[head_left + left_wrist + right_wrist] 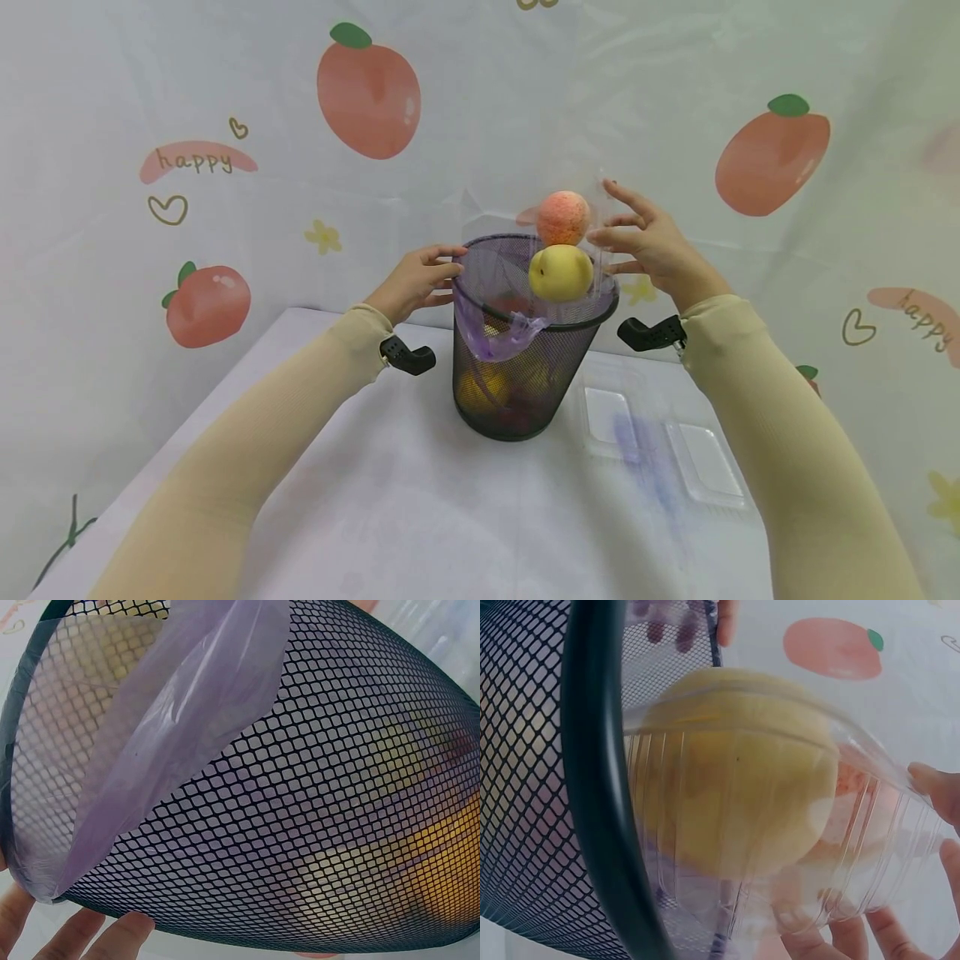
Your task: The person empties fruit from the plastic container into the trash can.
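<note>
A black wire mesh basket (pixel 558 350) stands on the table, lined with a purple plastic bag (pixel 495 342) that folds over its rim. My left hand (pixel 416 279) grips the basket's rim on the left. Above the basket's right side, my right hand (pixel 660 246) holds a clear plastic container (pixel 900 832), tilted toward the opening. In that container are a yellow fruit (pixel 561 275), lower and over the basket mouth, and a pinkish-orange round fruit (pixel 562 217) behind it. Through the mesh, yellow fruit (pixel 450 862) and dark red shapes show at the bottom, blurred.
Two clear plastic trays (pixel 708 467) lie on the white table (pixel 420 517), right of the basket. A bluish-purple patch (pixel 648 458) shows between them. Behind the table hangs a white backdrop (pixel 480 100) printed with peaches.
</note>
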Tool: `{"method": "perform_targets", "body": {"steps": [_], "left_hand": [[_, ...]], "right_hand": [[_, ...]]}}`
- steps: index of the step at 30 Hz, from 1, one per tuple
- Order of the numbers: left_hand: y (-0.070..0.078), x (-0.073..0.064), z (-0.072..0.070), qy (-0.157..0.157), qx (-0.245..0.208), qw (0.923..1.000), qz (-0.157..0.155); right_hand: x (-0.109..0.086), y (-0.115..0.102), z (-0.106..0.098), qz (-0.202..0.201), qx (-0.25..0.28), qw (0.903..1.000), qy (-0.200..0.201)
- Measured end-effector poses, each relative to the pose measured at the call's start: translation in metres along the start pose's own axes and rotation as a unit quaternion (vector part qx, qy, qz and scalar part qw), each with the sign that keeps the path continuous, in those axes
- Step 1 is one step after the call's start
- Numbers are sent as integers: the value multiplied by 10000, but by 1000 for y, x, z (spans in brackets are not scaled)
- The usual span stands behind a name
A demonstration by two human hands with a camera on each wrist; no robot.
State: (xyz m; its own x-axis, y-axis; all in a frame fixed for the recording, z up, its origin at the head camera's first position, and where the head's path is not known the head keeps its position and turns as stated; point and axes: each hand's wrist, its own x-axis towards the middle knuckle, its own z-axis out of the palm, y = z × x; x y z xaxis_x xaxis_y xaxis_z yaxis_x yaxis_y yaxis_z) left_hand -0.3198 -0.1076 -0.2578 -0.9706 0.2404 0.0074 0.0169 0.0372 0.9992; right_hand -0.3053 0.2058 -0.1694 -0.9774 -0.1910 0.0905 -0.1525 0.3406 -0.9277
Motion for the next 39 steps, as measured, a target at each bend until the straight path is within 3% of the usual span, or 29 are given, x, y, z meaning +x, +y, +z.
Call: {"method": "perform_targets", "body": {"steps": [27,35,39], "left_hand": [[-1,1,0,7,67,10000,49],[0,0,1,41,168,9998,36],[1,-1,2,55,268,9996,38]], "right_hand": [[2,4,2,-270,-528,9982,103],[-1,-3,-8,-643,148,9967,468],[-4,-5,-11,-647,497,9952,538]]}}
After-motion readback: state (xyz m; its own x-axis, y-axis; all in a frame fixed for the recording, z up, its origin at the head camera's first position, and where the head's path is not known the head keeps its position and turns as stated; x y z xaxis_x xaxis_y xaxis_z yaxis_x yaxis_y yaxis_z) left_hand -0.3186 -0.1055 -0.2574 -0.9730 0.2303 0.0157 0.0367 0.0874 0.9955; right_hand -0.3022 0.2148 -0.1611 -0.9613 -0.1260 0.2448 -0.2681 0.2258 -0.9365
